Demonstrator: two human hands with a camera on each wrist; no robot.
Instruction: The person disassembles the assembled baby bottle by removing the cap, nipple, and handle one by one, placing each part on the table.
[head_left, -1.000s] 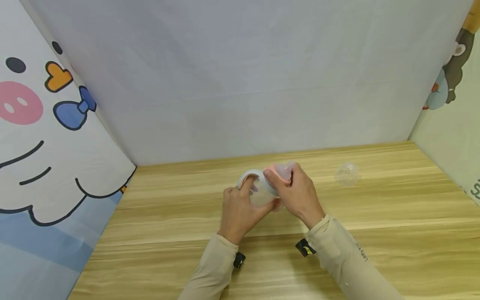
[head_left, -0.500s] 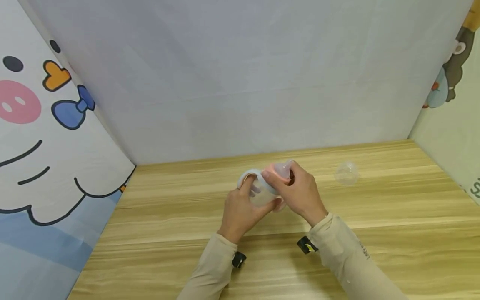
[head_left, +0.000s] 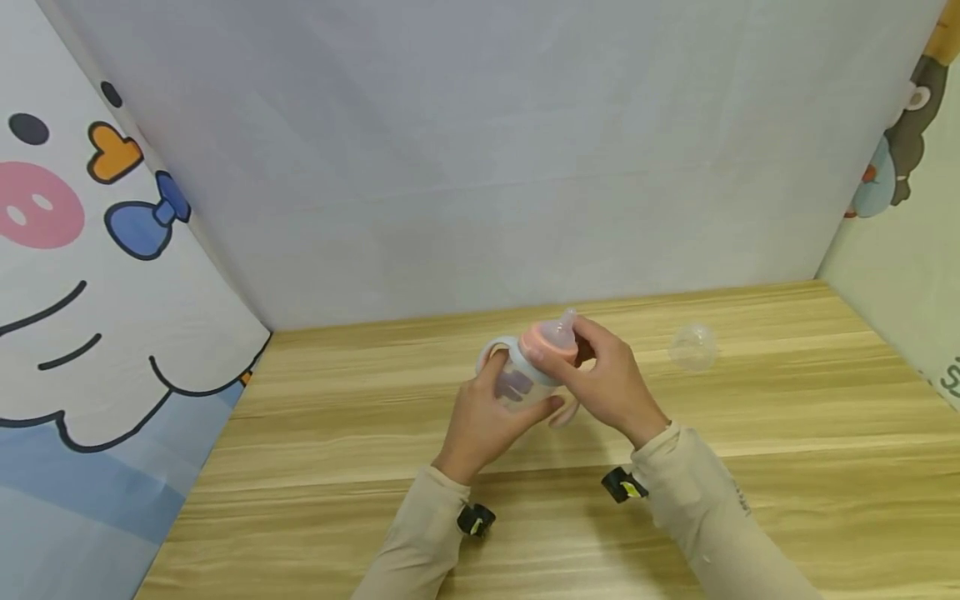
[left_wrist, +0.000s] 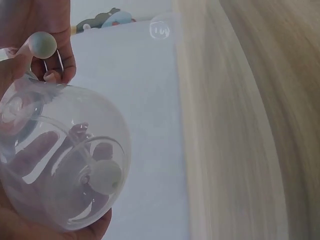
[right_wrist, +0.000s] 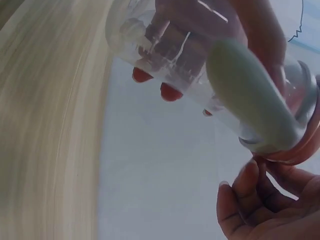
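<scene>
A clear baby bottle (head_left: 527,395) with pale side handles is held tilted above the table in the head view. On its neck sits a pink collar ring (head_left: 540,340), topped by a translucent teat (head_left: 561,330). My left hand (head_left: 483,421) wraps round the bottle's body; its fingers show through the clear wall (left_wrist: 65,150) in the left wrist view. The thumb and fingers of my right hand (head_left: 611,387) pinch the collar. Inside the bottle, a thin straw ends in a pale ball (left_wrist: 105,177). One handle (right_wrist: 250,90) crosses the right wrist view.
A clear dome-shaped cap (head_left: 693,347) lies on the wooden table (head_left: 337,433), right of the hands. A pale cloth wall (head_left: 480,167) rises behind the table. Cartoon-printed panels (head_left: 135,350) flank it on the sides.
The bottle has turned more upright, so its teat points up. My right hand has shifted slightly rightward and its fingers have opened a little around the collar. The left hand keeps its hold.
</scene>
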